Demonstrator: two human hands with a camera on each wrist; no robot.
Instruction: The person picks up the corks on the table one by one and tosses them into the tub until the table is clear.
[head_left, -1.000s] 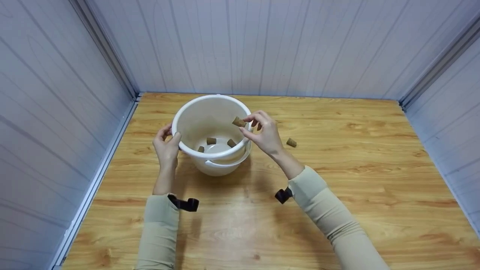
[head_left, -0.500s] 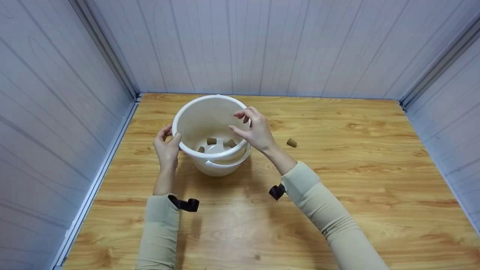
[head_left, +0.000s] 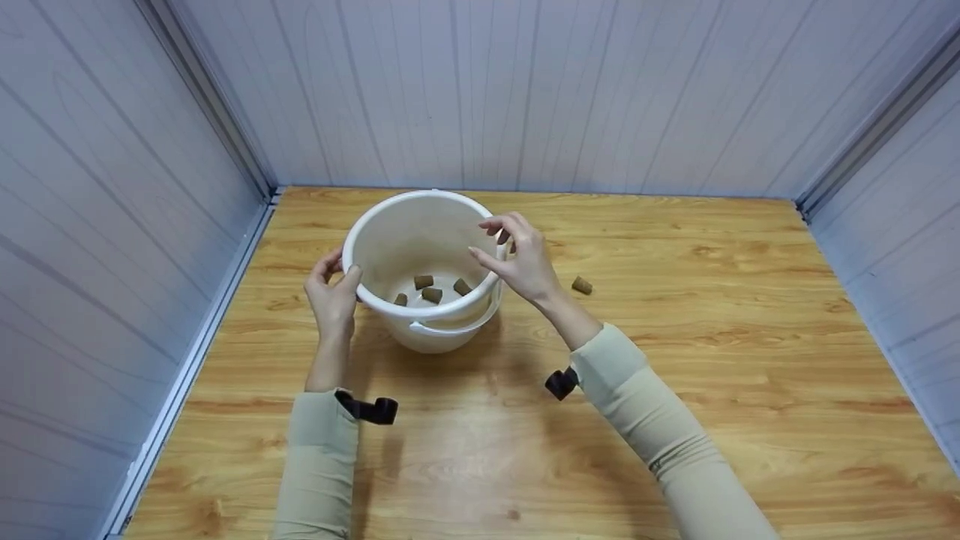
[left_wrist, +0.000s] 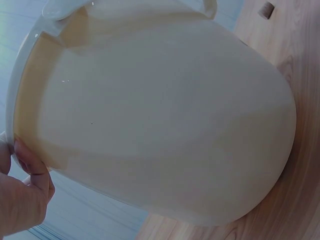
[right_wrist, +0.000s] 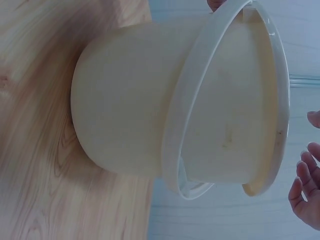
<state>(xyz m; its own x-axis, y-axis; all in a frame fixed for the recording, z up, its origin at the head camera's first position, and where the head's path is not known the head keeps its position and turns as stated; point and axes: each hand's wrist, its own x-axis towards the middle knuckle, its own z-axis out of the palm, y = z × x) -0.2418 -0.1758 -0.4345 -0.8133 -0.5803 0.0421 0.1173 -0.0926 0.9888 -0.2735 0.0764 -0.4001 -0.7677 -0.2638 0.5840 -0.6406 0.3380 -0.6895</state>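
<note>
A white bucket [head_left: 439, 330] stands upright on the wooden table, its handle [head_left: 465, 328] hanging down the front. Several corks [head_left: 431, 295] lie on the bucket's bottom. My left hand [head_left: 332, 296] grips the rim at the left, thumb on the rim and fingers behind the outer wall, as the left wrist view also shows. Over the right side of the rim hovers my right hand [head_left: 525, 262], fingers and thumb parted with nothing between them. One more cork [head_left: 582, 285] lies on the table to the right of that hand; the left wrist view shows a cork [left_wrist: 266, 10] too.
The wooden table [head_left: 712, 360] stretches to the right and front of the bucket. Pale panelled walls stand at the back [head_left: 495, 97], left [head_left: 112, 225] and right [head_left: 915, 202]. Each sleeve cuff carries a small black camera mount [head_left: 375, 410].
My right hand let go of its cork, which dropped into the bucket and now lies among the others. That hand then drew back slightly to the right. The left hand stayed on the rim.
</note>
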